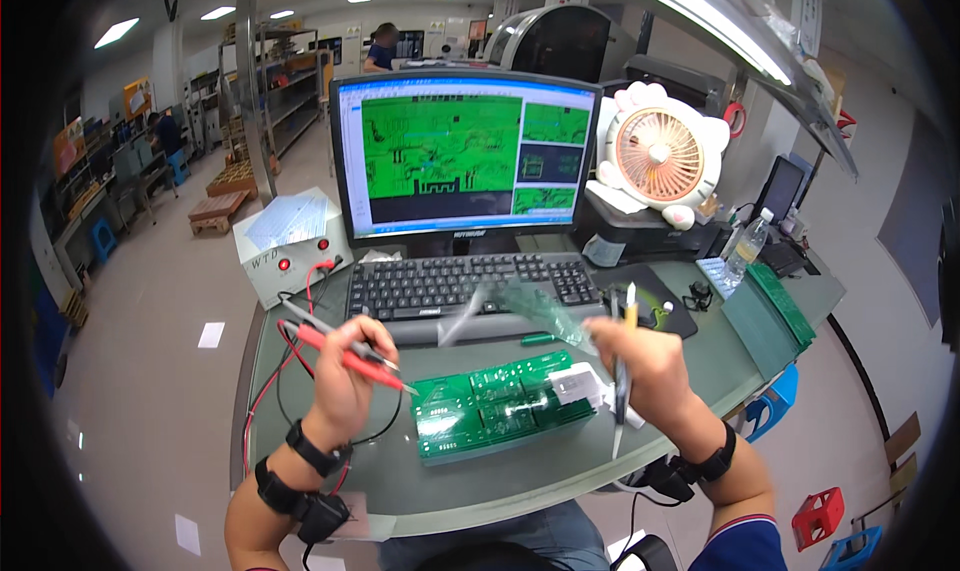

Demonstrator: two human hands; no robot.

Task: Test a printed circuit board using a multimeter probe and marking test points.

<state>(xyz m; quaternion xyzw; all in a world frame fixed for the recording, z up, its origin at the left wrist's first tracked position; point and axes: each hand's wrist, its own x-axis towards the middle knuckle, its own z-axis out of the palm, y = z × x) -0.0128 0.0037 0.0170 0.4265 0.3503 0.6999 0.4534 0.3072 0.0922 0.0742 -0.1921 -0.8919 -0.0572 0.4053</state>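
My left hand (345, 386) is closed around a red test probe (378, 370) and a grey one, the red tip pointing at the left end of a green circuit board panel (495, 411). The panel lies on the table, with a small pale label or paper (577, 384) on its right end. My right hand (645, 361) is closed beside that end. From its fingers a crumpled translucent green film (545, 313), blurred by motion, stretches over the keyboard. A pen-like tool with a yellow part (631, 309) also sticks up from this hand; a dark shaft (621, 396) shows below it.
A keyboard (470, 286) stands before the monitor (460, 161). At left is a white meter box (285, 251) with red and black leads. A green pen (538, 339), mouse pad (655, 301), fan (660, 156), bottle (748, 246) and stacked green boards (770, 316) are around.
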